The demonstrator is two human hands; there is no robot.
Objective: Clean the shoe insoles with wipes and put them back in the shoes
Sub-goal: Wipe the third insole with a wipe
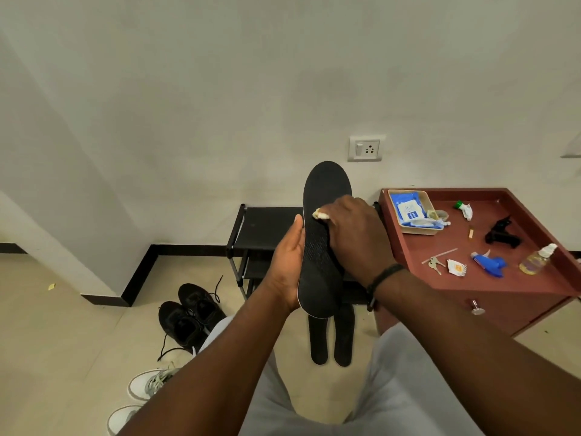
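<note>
My left hand holds a black insole upright by its left edge and heel. My right hand presses a crumpled white wipe against the middle of the insole; only a corner of the wipe shows past the fingers. Two more black insoles lie side by side on the floor below. A pair of black lace-up shoes stands on the floor to the left. A pair of white sneakers sits at the lower left. A blue pack of wipes lies in a tray on the right.
A black shoe rack stands against the wall behind the insole. To the right is a red-brown cabinet with a beige tray, keys, a blue spray head, a small bottle and a black tool on top. My knees fill the bottom.
</note>
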